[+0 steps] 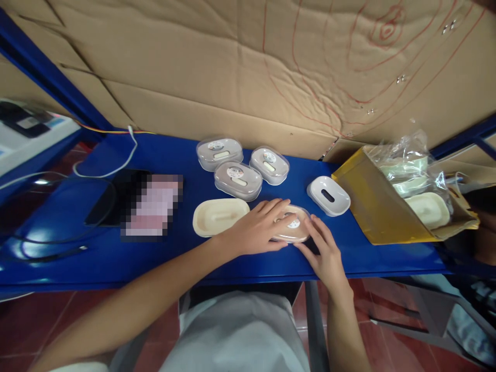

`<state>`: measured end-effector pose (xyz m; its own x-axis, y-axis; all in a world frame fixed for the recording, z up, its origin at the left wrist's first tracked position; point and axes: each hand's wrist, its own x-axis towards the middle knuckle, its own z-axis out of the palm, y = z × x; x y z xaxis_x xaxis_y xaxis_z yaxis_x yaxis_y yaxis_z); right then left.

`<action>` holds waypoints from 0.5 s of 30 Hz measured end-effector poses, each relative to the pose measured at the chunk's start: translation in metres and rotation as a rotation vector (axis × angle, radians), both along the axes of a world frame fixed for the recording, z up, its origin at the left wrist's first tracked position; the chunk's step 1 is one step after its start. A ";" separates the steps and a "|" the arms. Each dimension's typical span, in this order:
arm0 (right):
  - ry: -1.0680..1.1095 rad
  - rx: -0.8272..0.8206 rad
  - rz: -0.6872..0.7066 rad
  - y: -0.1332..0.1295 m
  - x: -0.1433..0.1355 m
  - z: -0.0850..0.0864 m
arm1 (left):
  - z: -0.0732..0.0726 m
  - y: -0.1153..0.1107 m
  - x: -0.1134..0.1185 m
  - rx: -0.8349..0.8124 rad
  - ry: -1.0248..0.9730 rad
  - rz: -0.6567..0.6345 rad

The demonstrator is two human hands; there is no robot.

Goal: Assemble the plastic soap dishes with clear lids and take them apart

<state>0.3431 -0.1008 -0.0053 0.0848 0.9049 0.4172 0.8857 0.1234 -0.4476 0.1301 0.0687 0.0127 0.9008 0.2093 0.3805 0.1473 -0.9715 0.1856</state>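
Observation:
Both hands are at an oval soap-dish-like case with a clear lid [296, 233] and a round sticker, lying on the blue table near its front edge. My left hand [258, 227] reaches over its left part, fingers pressed along the lid and rim. My right hand [323, 253] pinches the right end between thumb and fingers. Just left of it, partly behind my left forearm, is a cream oval tray [211, 217]. A white oval dish with a dark slot [328, 196] stands to the right, apart from my right hand.
Several lidded oval cases [238, 181] stand together behind my hands. At the right, an open cardboard box [372, 206] holds cream trays in clear plastic. A blurred-out screen [155, 204], a dark flat object [116, 199] and cables lie left. A cardboard wall [194, 77] rises behind.

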 end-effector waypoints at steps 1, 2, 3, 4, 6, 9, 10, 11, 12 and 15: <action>-0.013 0.004 -0.007 0.000 -0.001 0.000 | -0.001 0.000 0.000 0.012 0.002 0.001; -0.019 0.001 -0.012 -0.001 -0.002 0.000 | -0.002 0.000 0.001 0.016 0.001 0.004; -0.018 -0.008 -0.014 0.000 -0.002 0.001 | -0.002 0.000 0.001 0.013 -0.004 0.010; -0.013 -0.020 -0.013 0.000 -0.003 0.001 | -0.002 0.000 0.002 0.004 -0.010 0.018; -0.001 -0.045 -0.009 0.002 -0.003 0.002 | -0.001 0.001 0.002 -0.023 -0.018 0.028; 0.016 -0.057 -0.004 0.004 -0.001 0.003 | 0.003 0.003 0.004 -0.052 -0.003 0.026; 0.025 -0.054 -0.003 0.004 -0.001 0.003 | 0.004 0.003 0.004 -0.061 0.006 0.023; 0.034 -0.053 -0.003 0.005 0.000 0.003 | 0.005 0.003 0.004 -0.073 0.012 0.021; 0.042 -0.054 -0.003 0.005 0.000 0.003 | 0.005 0.003 0.004 -0.085 0.015 0.022; 0.044 -0.075 0.003 0.004 0.000 0.004 | 0.004 0.003 0.003 -0.123 0.006 0.030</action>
